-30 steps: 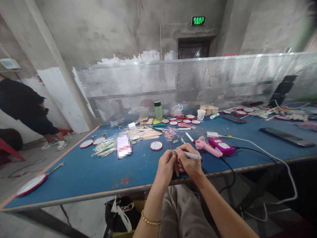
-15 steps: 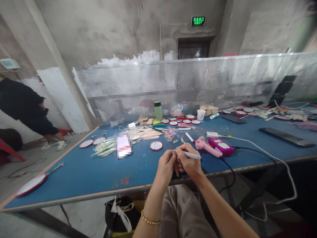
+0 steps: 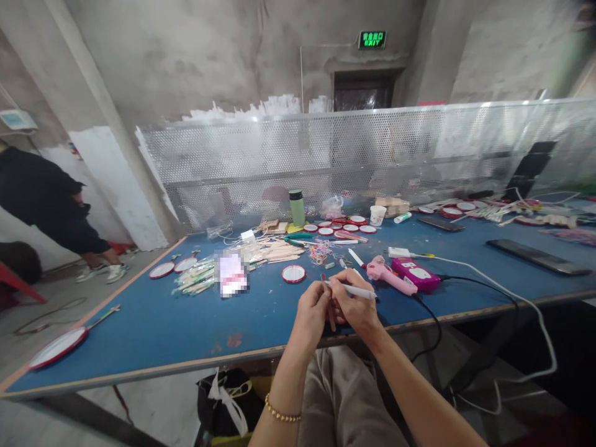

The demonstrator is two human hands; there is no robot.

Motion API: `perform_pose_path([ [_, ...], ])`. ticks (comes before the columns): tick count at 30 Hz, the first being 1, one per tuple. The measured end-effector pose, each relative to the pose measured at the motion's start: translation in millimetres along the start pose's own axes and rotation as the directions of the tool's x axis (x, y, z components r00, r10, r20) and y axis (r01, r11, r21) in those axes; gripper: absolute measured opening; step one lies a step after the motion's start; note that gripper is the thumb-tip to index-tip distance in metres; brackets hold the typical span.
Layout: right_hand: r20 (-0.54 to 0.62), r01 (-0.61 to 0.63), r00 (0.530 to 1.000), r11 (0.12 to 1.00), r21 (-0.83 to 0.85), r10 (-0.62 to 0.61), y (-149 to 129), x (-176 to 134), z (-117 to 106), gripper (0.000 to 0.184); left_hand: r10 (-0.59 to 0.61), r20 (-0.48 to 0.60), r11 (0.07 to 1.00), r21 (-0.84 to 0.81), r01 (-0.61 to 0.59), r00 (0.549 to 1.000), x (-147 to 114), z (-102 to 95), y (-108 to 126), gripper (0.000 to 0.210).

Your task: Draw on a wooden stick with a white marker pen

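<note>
My left hand [image 3: 313, 308] is closed around a flat wooden stick [image 3: 332, 321], whose upper end is dark reddish. In my right hand [image 3: 354, 308] is a white marker pen [image 3: 357, 290], its tip end touching or very close to the upper part of the stick. Both hands meet just above the front edge of the blue table [image 3: 177, 329]. Beyond them lies a round white disc with a red rim [image 3: 293, 273]. A pink glue gun [image 3: 391, 275] rests to the right of my right hand, beside a purple box [image 3: 416, 275].
Wooden sticks [image 3: 279, 250] and coloured rubber bands [image 3: 322, 253] lie farther back, near a green bottle [image 3: 297, 208] and a paper cup [image 3: 377, 215]. A red-rimmed fan [image 3: 59, 347] sits front left. A white cable [image 3: 505, 288] crosses the right side. A person [image 3: 51, 205] stands left.
Hardly anything differs. The marker pen and my right hand have shifted very slightly; both hands keep their hold.
</note>
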State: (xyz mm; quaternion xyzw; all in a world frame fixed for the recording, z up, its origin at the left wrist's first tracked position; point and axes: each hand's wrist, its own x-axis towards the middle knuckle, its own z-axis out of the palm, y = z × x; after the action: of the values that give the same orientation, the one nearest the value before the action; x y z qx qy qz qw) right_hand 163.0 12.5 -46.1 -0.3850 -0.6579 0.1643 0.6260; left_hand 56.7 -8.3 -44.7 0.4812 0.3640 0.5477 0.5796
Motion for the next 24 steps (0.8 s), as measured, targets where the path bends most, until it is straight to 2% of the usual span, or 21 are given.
perform_pose_path([
  [24,0.002,0.016,1.0,1.0,-0.014,-0.016,-2.2,0.7,-0.8,0.019,0.021,-0.003,0.999,0.038,-0.021,1.0,-0.6,1.1,0.4,0.039],
])
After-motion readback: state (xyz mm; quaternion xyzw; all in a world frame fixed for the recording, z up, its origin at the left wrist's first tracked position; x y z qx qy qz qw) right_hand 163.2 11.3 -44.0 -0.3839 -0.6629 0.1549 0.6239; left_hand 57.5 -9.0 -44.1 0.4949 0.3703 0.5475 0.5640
